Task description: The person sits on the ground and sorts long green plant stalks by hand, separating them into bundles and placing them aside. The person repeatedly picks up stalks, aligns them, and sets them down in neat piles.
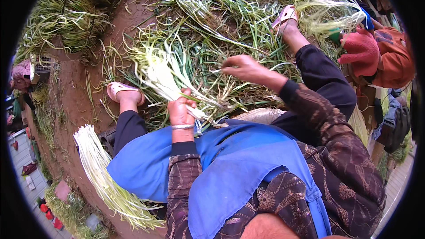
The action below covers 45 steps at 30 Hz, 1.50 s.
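Observation:
My left hand, with a pale band at the wrist, grips a bunch of blanched chives near one end. Their white stalks and yellow-green leaves fan out up and left from the fist. To the right, my right hand hangs over the loose greens with fingers slightly curved and apart. A thin pale strip shows at its fingertips; whether they touch it I cannot tell. Below both hands, a blue apron covers my lap. Beside my left thigh lies a neat sheaf of white-stalked chives.
Loose green leaves litter the brown ground between my pink clogs. Large heaps of greens stand at upper left. At right, a co-worker in an orange top and pink glove holds another bunch.

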Available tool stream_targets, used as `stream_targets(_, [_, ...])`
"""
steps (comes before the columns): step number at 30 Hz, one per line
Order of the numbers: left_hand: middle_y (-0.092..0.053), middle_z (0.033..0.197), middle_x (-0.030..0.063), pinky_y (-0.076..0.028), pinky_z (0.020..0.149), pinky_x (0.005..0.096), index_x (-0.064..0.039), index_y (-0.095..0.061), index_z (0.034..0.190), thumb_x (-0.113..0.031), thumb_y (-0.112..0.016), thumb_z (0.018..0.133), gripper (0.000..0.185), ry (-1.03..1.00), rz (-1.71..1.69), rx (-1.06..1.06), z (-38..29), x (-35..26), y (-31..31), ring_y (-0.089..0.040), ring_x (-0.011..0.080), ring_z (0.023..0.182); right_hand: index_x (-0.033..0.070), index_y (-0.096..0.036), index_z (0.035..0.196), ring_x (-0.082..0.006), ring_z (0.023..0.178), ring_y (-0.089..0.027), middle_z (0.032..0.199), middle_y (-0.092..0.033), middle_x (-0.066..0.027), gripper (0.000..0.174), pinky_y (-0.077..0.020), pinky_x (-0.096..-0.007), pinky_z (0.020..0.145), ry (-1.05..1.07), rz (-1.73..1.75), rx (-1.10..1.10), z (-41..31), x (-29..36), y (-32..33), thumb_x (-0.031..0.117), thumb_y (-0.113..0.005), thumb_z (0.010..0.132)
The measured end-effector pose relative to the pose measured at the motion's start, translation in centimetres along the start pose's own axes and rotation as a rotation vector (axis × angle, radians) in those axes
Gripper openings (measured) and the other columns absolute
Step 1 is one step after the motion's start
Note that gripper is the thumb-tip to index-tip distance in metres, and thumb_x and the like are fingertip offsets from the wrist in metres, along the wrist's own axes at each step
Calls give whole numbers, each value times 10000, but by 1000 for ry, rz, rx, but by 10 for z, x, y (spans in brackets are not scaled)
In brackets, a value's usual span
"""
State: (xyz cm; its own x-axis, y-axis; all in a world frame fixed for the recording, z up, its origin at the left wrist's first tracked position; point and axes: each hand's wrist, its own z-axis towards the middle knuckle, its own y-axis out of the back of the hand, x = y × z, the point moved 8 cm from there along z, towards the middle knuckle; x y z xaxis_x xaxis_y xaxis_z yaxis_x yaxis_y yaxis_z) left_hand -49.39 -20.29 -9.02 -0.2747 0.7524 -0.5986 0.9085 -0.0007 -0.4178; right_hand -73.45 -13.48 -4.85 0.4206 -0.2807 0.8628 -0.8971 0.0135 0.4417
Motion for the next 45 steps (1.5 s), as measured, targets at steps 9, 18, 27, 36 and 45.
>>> stream_targets(9, [-575,650,19,-397,399,233,-12,-601,912,59,-624,799,136,-92,413,-85,-9,7,4,-492,81,451,-29,-681,1026,-146,748,-624,853,-692,-104,307,-506,-309,701,-287,482,-163,36,45,-38,220,-688,846])
stream_targets(18, [-673,750,221,-531,681,397,45,-683,755,-107,-786,669,203,-416,1494,-223,15,12,40,-676,343,677,-29,-653,999,-205,859,-689,926,-702,-129,220,-560,-307,798,345,1067,-289,-3,170,164,170,-634,907])
stream_targets(27, [-605,649,79,-375,371,247,24,-599,853,10,-677,795,98,-65,534,-142,-23,-28,45,-463,112,402,-17,-656,970,-125,608,-633,845,-704,-106,207,-538,-233,510,-171,688,-1,30,117,64,176,-653,896])
stream_targets(36, [-656,1085,156,-531,865,421,0,-564,1118,-91,-554,917,221,217,-83,113,-76,29,18,-654,272,969,-9,-659,879,-155,638,-655,790,-695,-95,177,-565,-295,532,-603,939,273,32,37,-107,158,-617,921])
stream_targets(45, [-661,997,135,-565,784,383,26,-551,1153,-103,-561,933,255,289,4,208,-79,55,9,-669,238,847,11,-640,991,-164,659,-628,852,-660,-83,502,-516,-296,529,-335,440,312,-11,34,-107,501,-550,926])
